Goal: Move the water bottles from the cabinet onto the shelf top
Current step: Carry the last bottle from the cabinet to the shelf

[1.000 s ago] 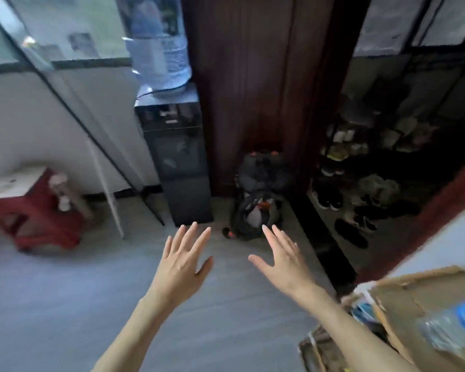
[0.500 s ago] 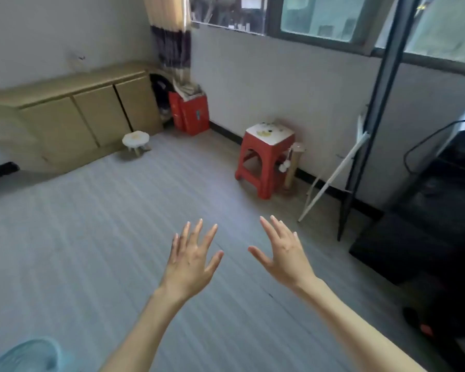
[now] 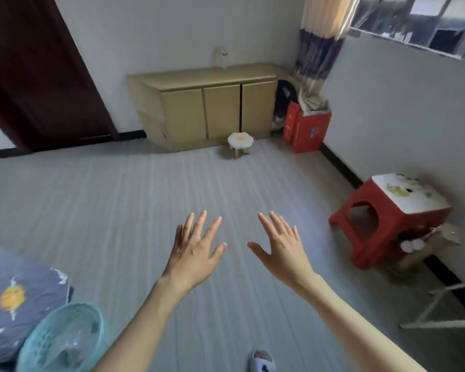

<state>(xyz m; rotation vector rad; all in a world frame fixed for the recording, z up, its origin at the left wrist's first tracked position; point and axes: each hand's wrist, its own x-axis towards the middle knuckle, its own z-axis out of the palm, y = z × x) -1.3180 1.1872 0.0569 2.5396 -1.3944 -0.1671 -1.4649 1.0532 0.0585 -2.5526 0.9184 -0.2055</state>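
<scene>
grey plank floor [image 3: 118, 210] fills most of the view. low tan cabinet [image 3: 212, 108] with three shut doors stands against the far wall, well apart from the person. dark red door [image 3: 38, 76] at left, red plastic stool [image 3: 387, 224] by the right wall, red box [image 3: 305, 127] beside the cabinet under the curtain [image 3: 322, 36]. teal mesh basket [image 3: 62, 339] at lower left by a navy cushion [image 3: 16, 296]. small flower-top stool [image 3: 240, 142] just in front of the cabinet.

task status: looks not started. no water bottles visible anywhere, presumably behind the shut doors, can't confirm. cabinet top is bare. which surface counts as the shelf top, cannot tell. left to do: walk over, open a door, lift bottles out, set them up top.

left hand [image 3: 193, 253] is splayed flat, palm down, empty, touching nothing. right hand [image 3: 282, 251] likewise, fingers spread, empty, in mid-air over the floor.
</scene>
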